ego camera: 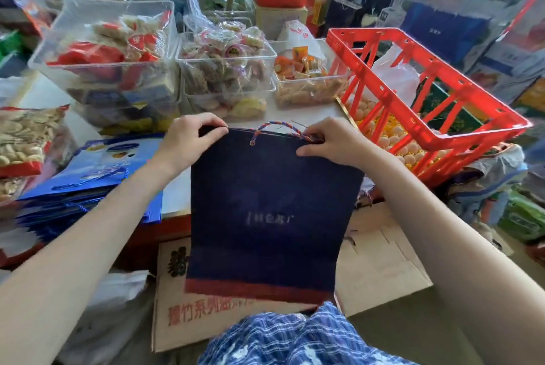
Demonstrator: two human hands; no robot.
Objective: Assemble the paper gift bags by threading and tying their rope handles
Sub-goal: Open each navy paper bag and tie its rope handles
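A flat, dark navy paper gift bag with a red band along its bottom edge [271, 211] is held upright in front of the person, its mouth at the top against the near edge of the white desk [177, 196] and its lower end hanging down over a brown cardboard box [380, 264]. The left hand [188, 140] pinches the bag's upper left corner between thumb and curled fingers, steadying the rim. The right hand [333, 143] is curled at the upper right of the rim, its fingertips pinching the end of a twisted blue-and-red rope handle [277, 127]. That rope arches along the top edge: its left end already enters a small hole near the middle of the rim, while its right end lies under the right hand's fingers, so the hole there cannot be seen. The rope's long axis runs left to right along the rim, and the loose end sits directly at the right hand, well apart from the left; judging by this, the right hand is the one placed to thread or knot it. To the left on the desk lies a stack of glossy bright blue paper bags [85, 184], and to the right stands a red plastic crate [427, 99].
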